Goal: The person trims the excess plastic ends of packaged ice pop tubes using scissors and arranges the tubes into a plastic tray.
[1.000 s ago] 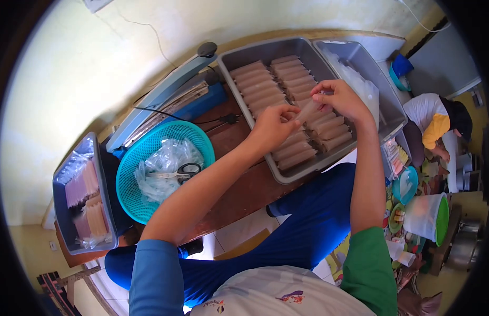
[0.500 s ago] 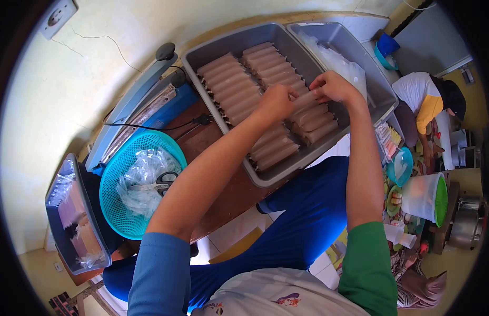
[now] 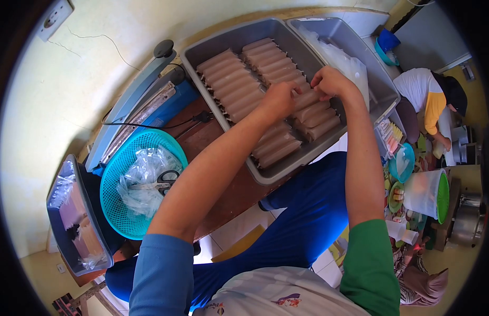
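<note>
A deep grey tray (image 3: pixel 231 124) holds two long rows of plastic-wrapped brown tubes (image 3: pixel 228 79), packed side by side. Over the lower part of the right-hand row, my left hand (image 3: pixel 280 101) is closed at the left end of one brown tube (image 3: pixel 306 100). My right hand (image 3: pixel 333 84) pinches the other end of that tube, which lies level with the row. The fingertips partly cover both ends.
Beside the tray, a second grey tray (image 3: pixel 384 95) holds clear plastic bags (image 3: pixel 349 68). To the left are a bag sealer (image 3: pixel 134 105), a turquoise basket (image 3: pixel 110 195) with plastic scraps and scissors (image 3: pixel 163 184), and a bin (image 3: pixel 78 210) of packets. A co-worker (image 3: pixel 426 95) bends at the far right.
Both hands have lowered the brown tube slightly onto the row. The co-worker's arm at the far right has shifted.
</note>
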`<state>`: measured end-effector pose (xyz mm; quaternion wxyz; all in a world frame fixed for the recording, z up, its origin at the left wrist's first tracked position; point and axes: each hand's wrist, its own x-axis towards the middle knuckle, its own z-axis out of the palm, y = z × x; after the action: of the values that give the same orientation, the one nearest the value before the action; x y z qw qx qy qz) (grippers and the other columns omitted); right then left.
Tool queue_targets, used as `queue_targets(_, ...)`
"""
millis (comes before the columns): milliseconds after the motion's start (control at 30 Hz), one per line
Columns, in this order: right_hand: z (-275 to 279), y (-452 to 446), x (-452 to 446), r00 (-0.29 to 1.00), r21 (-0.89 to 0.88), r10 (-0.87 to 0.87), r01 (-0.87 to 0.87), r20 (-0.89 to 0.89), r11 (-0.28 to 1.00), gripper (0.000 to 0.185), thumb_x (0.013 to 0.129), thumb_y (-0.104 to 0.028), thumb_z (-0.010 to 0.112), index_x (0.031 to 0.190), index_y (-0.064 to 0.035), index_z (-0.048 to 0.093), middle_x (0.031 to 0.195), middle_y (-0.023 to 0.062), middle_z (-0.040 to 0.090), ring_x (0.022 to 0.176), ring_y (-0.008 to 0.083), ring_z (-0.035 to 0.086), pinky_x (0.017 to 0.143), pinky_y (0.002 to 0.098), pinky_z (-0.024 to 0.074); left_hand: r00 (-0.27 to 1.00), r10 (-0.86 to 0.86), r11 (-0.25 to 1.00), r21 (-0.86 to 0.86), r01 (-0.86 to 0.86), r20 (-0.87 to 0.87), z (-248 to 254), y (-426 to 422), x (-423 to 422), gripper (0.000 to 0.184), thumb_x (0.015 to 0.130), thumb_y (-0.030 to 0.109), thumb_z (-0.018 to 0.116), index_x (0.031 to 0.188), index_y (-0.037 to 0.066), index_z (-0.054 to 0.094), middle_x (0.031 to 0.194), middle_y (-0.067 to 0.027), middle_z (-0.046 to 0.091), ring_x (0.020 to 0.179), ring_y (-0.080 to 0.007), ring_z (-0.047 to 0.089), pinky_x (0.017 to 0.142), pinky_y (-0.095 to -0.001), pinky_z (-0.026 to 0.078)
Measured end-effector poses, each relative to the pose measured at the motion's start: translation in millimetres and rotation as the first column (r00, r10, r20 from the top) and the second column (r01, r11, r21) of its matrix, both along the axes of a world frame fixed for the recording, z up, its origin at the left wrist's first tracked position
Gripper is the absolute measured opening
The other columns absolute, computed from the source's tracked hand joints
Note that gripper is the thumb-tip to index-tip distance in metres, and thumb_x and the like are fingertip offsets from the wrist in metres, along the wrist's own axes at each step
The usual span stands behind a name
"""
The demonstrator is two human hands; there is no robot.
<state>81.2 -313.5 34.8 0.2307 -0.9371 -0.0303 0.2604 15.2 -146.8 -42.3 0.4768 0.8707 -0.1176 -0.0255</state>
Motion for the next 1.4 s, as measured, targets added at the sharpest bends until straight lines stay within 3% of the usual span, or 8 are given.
queue_targets(67, -3.7, 1.1, 2.1, 1.000, -0.008, 0.009, -0.009, 0.000, 1.000, 0.023, 0.081, 0.004, 0.062, 0.103, 0.0050, 0.065, 0.088, 0.0133, 0.067, 0.066, 0.0207, 0.067, 0.059, 0.0318, 0.0572, 1.000, -0.009, 1.000, -0.028, 0.010, 0.025, -4.4, -1.1, 1.3, 0.026, 0.077, 0.000, 0.063, 0.102, 0.006, 0.068, 0.083, -0.0122, 0.069, 0.079, -0.0250, 0.067, 0.074, -0.0355, 0.051)
queue_targets(133, -5.2, 1.5, 1.4, 1.000, -0.017, 0.016, -0.016, 0.000, 1.000, 0.023, 0.081, 0.005, 0.061, 0.104, 0.0052, 0.065, 0.089, 0.0136, 0.067, 0.065, 0.0210, 0.067, 0.058, 0.0325, 0.0572, 0.996, -0.030, 0.998, 0.064, 0.024, 0.088, -8.2, -2.3, 1.4, 0.027, 0.076, 0.000, 0.062, 0.101, 0.005, 0.069, 0.083, -0.0128, 0.069, 0.079, -0.0268, 0.066, 0.075, -0.0362, 0.051)
queue_targets(400, -12.2, -3.7, 5.2, 1.000, 0.027, 0.018, -0.018, 0.002, 0.999, 0.029, 0.073, 0.013, 0.055, 0.100, 0.0054, 0.065, 0.083, 0.0114, 0.064, 0.062, 0.0199, 0.064, 0.053, 0.0317, 0.0545, 0.997, -0.022, 0.988, 0.155, 0.011, 0.073, -1.7, 2.2, -2.4, 0.034, 0.070, 0.004, 0.065, 0.104, 0.006, 0.070, 0.086, -0.0140, 0.069, 0.082, -0.0289, 0.066, 0.077, -0.0385, 0.052)
queue_targets(600, -21.2, -5.6, 9.8, 0.998, -0.030, 0.043, -0.042, 0.055, 0.999, 0.025, 0.075, 0.009, 0.056, 0.094, 0.0006, 0.069, 0.071, 0.0134, 0.067, 0.058, 0.0184, 0.064, 0.055, 0.0339, 0.0522, 0.999, -0.039, 0.988, 0.151, 0.039, -0.001, 3.6, 3.4, -3.3, 0.037, 0.068, -0.001, 0.063, 0.103, 0.007, 0.070, 0.088, -0.0137, 0.069, 0.085, -0.0280, 0.067, 0.077, -0.0374, 0.053)
queue_targets(733, -18.2, -3.0, 6.7, 0.988, -0.049, 0.108, -0.103, 0.107, 0.993, 0.023, 0.073, 0.008, 0.059, 0.092, -0.0001, 0.070, 0.073, 0.0134, 0.068, 0.061, 0.0192, 0.065, 0.057, 0.0346, 0.0523, 0.998, -0.048, 0.990, 0.137, 0.044, 0.027, -2.9, 4.1, -1.1, 0.034, 0.069, -0.002, 0.064, 0.101, 0.006, 0.070, 0.087, -0.0133, 0.070, 0.084, -0.0277, 0.067, 0.077, -0.0367, 0.053)
queue_targets(800, -13.4, -0.3, 4.2, 0.991, -0.074, 0.098, -0.091, 0.090, 0.993, 0.023, 0.073, 0.007, 0.066, 0.095, 0.0030, 0.067, 0.085, 0.0099, 0.067, 0.068, 0.0171, 0.065, 0.059, 0.0309, 0.0544, 0.998, -0.049, 0.992, 0.114, 0.045, 0.032, -6.5, 5.0, 0.3, 0.032, 0.069, -0.002, 0.064, 0.100, 0.006, 0.071, 0.086, -0.0133, 0.070, 0.083, -0.0279, 0.067, 0.076, -0.0369, 0.053)
queue_targets(1033, -12.3, 1.3, 4.2, 0.988, -0.110, 0.130, -0.120, 0.085, 0.987, 0.018, 0.075, 0.000, 0.068, 0.093, -0.0002, 0.070, 0.080, 0.0143, 0.070, 0.066, 0.0205, 0.066, 0.060, 0.0351, 0.0519, 0.985, -0.082, 0.984, 0.167, 0.056, 0.152, -11.0, 3.7, -1.5, 0.027, 0.070, -0.003, 0.064, 0.095, 0.005, 0.071, 0.077, -0.0143, 0.069, 0.077, -0.0293, 0.067, 0.073, -0.0382, 0.052)
queue_targets(1400, -10.7, 3.5, 1.2, 0.984, -0.131, 0.124, -0.107, 0.130, 0.986, 0.019, 0.078, -0.004, 0.068, 0.097, -0.0019, 0.070, 0.082, 0.0149, 0.070, 0.066, 0.0227, 0.068, 0.061, 0.0368, 0.0533, 0.986, -0.066, 0.983, 0.178, 0.038, 0.152, -14.1, 3.9, -0.9, 0.028, 0.069, 0.000, 0.062, 0.096, 0.004, 0.071, 0.076, -0.0142, 0.068, 0.076, -0.0301, 0.067, 0.075, -0.0386, 0.052)
